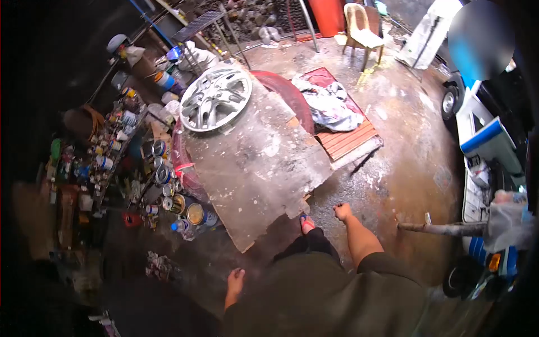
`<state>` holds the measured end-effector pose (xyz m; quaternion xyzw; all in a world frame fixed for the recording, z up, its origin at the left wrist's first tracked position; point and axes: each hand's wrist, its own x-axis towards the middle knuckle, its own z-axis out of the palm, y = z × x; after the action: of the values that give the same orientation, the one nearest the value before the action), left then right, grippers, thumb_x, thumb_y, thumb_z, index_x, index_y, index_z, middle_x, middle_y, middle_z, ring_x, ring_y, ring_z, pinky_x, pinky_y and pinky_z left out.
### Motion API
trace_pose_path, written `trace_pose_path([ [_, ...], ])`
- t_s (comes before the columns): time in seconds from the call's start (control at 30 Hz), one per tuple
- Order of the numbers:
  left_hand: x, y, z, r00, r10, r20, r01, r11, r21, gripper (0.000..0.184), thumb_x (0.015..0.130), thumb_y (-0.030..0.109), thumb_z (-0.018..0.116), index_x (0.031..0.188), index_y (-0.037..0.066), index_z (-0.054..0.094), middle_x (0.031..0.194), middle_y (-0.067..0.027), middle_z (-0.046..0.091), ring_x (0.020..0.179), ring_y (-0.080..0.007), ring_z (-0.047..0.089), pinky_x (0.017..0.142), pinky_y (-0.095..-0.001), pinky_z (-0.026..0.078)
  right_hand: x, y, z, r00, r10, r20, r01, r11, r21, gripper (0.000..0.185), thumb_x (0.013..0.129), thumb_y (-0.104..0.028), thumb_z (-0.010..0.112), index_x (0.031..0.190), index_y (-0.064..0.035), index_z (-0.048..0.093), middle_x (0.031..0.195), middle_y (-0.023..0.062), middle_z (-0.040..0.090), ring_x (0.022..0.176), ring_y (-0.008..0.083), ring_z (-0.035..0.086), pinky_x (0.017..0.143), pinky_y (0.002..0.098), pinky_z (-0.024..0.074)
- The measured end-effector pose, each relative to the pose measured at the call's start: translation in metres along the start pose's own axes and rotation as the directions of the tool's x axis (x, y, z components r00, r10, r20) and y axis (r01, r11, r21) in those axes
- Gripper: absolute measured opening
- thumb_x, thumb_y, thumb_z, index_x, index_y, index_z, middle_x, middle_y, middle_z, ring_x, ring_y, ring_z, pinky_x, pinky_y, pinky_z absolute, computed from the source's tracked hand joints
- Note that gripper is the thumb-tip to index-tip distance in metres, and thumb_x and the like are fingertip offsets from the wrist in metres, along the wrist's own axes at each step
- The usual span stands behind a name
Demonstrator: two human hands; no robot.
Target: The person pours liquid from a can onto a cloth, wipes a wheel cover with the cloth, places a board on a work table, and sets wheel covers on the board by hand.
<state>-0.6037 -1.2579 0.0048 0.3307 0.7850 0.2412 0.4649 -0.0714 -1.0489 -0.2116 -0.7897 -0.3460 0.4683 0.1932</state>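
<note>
My left hand (pixel 236 282) hangs low in front of my body, left of my shirt, with its fingers curled in. My right hand (pixel 341 212) is stretched forward with its fingers closed, just off the near right corner of a worn, paint-spotted board (pixel 258 174). No object shows in either hand, and neither touches the board. On the board's far left part lies a silver car wheel rim (pixel 212 100), well away from both hands. A crumpled white and grey cloth (pixel 331 106) rests on a red and brown slatted surface beyond the board.
Paint cans (pixel 195 214) and a plastic bottle (pixel 183 227) crowd the floor at left. A yellowish chair (pixel 362 33) stands at the back. At right are a pole (pixel 435 228), a plastic bag (pixel 508 224) and a vehicle wheel (pixel 449 102). The concrete floor (pixel 404 163) looks wet.
</note>
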Motion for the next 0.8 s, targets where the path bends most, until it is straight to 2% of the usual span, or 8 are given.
trace_pose_path([
  [0.07, 0.003, 0.017, 0.002, 0.997, -0.072, 0.027, 0.073, 0.997, -0.013, 0.039, 0.098, 0.024, 0.068, 0.127, -0.001, 0.062, 0.099, -0.0049, 0.068, 0.082, -0.0101, 0.062, 0.069, -0.0279, 0.052, 0.009, -0.013, -0.007, 0.998, 0.053, -0.020, -0.051, 0.995, 0.083, 0.024, 0.080, -0.024, 0.075, 0.086, -0.0015, 0.076, 0.087, 0.0194, 0.075, 0.081, 0.0287, 0.073, 0.077, 0.0404, 0.0557],
  [0.2, 0.024, 0.041, -0.003, 1.000, 0.010, -0.005, -0.010, 1.000, 0.007, 0.039, 0.100, 0.028, 0.065, 0.127, -0.001, 0.062, 0.104, -0.0053, 0.069, 0.088, -0.0105, 0.062, 0.070, -0.0282, 0.052, -0.010, -0.061, -0.021, 0.990, 0.138, 0.016, -0.135, 0.920, 0.367, 0.020, 0.089, -0.021, 0.071, 0.093, -0.0016, 0.072, 0.074, 0.0094, 0.070, 0.059, 0.0198, 0.066, 0.054, 0.0342, 0.0511],
  [0.3, 0.021, 0.121, 0.002, 0.986, -0.156, -0.057, 0.125, 0.922, -0.367, 0.038, 0.104, 0.032, 0.059, 0.125, 0.001, 0.063, 0.105, -0.0040, 0.069, 0.089, -0.0095, 0.062, 0.073, -0.0278, 0.051, -0.009, -0.107, -0.034, 0.994, 0.052, -0.099, 0.010, 0.839, 0.545, 0.027, 0.099, -0.028, 0.063, 0.097, -0.0022, 0.070, 0.073, 0.0049, 0.065, 0.054, 0.0147, 0.060, 0.048, 0.0284, 0.0468],
  [0.5, 0.077, 0.168, 0.026, 0.978, 0.207, 0.000, -0.180, 0.850, -0.495, 0.035, 0.104, 0.031, 0.058, 0.122, 0.001, 0.064, 0.106, -0.0055, 0.069, 0.091, -0.0145, 0.064, 0.082, -0.0312, 0.052, -0.034, -0.229, -0.077, 0.984, -0.115, -0.136, 0.178, 0.546, 0.819, 0.057, 0.106, -0.052, 0.041, 0.110, -0.0018, 0.066, 0.085, 0.0037, 0.064, 0.063, 0.0106, 0.057, 0.052, 0.0250, 0.0472],
  [0.6, 0.072, 0.183, 0.044, 0.969, 0.204, 0.139, -0.059, 0.738, -0.672, 0.036, 0.101, 0.028, 0.064, 0.122, -0.001, 0.063, 0.109, -0.0075, 0.070, 0.096, -0.0169, 0.065, 0.087, -0.0337, 0.052, -0.088, -0.272, -0.050, 0.964, -0.043, -0.264, 0.259, 0.394, 0.882, 0.048, 0.104, -0.044, 0.052, 0.119, 0.0007, 0.063, 0.097, 0.0089, 0.070, 0.072, 0.0136, 0.063, 0.057, 0.0279, 0.0514],
  [0.67, 0.061, 0.172, 0.062, 0.926, 0.160, 0.342, 0.006, 0.899, -0.438, 0.037, 0.099, 0.025, 0.068, 0.121, -0.004, 0.063, 0.113, -0.0097, 0.071, 0.103, -0.0172, 0.065, 0.091, -0.0343, 0.052, -0.093, -0.250, -0.063, 0.931, -0.079, -0.356, 0.258, 0.832, 0.491, 0.050, 0.099, -0.043, 0.061, 0.124, 0.0007, 0.059, 0.103, 0.0110, 0.069, 0.073, 0.0173, 0.065, 0.055, 0.0299, 0.0530],
  [0.73, 0.043, 0.186, 0.068, 0.836, 0.175, 0.520, 0.088, 0.892, -0.443, 0.040, 0.097, 0.028, 0.070, 0.120, -0.005, 0.066, 0.115, -0.0122, 0.072, 0.106, -0.0190, 0.066, 0.094, -0.0351, 0.052, -0.111, -0.240, -0.077, 0.863, -0.001, -0.506, 0.253, 0.867, 0.429, 0.052, 0.093, -0.035, 0.071, 0.127, 0.0020, 0.056, 0.107, 0.0140, 0.067, 0.069, 0.0205, 0.066, 0.050, 0.0315, 0.0535],
  [0.8, 0.053, 0.205, 0.054, 0.742, 0.195, 0.642, -0.045, 0.969, -0.242, 0.041, 0.095, 0.029, 0.073, 0.120, -0.002, 0.068, 0.113, -0.0103, 0.073, 0.101, -0.0135, 0.066, 0.089, -0.0317, 0.052, -0.113, -0.234, -0.103, 0.901, 0.110, -0.420, 0.180, 0.786, 0.591, 0.051, 0.096, -0.033, 0.069, 0.129, 0.0025, 0.054, 0.100, 0.0132, 0.066, 0.064, 0.0203, 0.065, 0.049, 0.0297, 0.0535],
])
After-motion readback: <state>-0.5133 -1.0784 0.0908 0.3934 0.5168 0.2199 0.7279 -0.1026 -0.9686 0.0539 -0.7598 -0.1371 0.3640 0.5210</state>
